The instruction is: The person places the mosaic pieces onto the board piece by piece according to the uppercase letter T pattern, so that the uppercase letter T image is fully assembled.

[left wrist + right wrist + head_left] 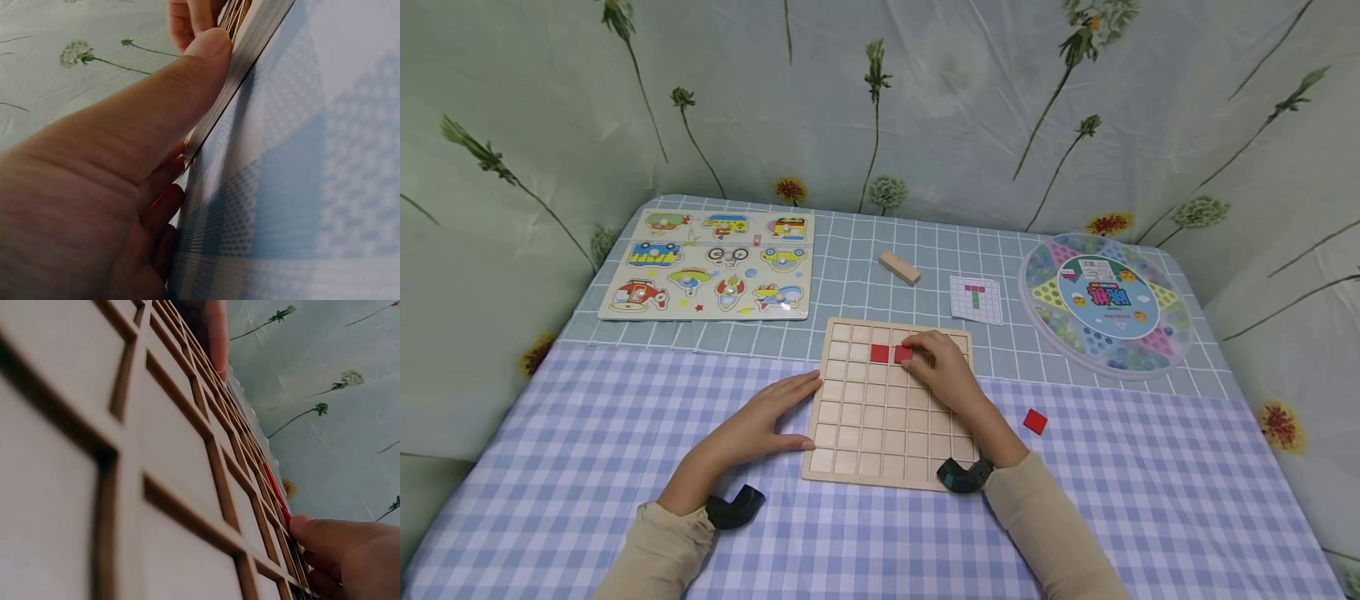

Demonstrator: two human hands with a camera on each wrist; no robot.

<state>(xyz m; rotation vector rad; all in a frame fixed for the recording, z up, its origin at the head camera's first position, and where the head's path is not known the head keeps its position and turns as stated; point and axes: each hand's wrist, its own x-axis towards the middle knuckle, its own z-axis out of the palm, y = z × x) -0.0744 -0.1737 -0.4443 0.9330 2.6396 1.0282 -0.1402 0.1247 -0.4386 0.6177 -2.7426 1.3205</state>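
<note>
A wooden grid board (pixel 851 464) lies on the checked cloth in the head view. One red square tile (pixel 880 354) sits in a cell of its second row from the far edge. Just right of it, my right hand (pixel 943 375) pinches another red tile (pixel 903 354) between thumb and index finger, at the neighbouring cell. My left hand (pixel 763 421) rests its extended fingers and thumb against the board's left edge. A third red tile (pixel 1035 422) lies on the cloth to the right of the board. In the right wrist view, the thumb (pixel 303 526) touches a red tile's edge.
Behind the board are a wooden block (pixel 899 267) and a pattern card (pixel 976 310) with a coloured T. A vehicle puzzle board (pixel 752 283) lies at the back left, a round game box (pixel 1105 304) at the back right. A floral curtain hangs behind the table.
</note>
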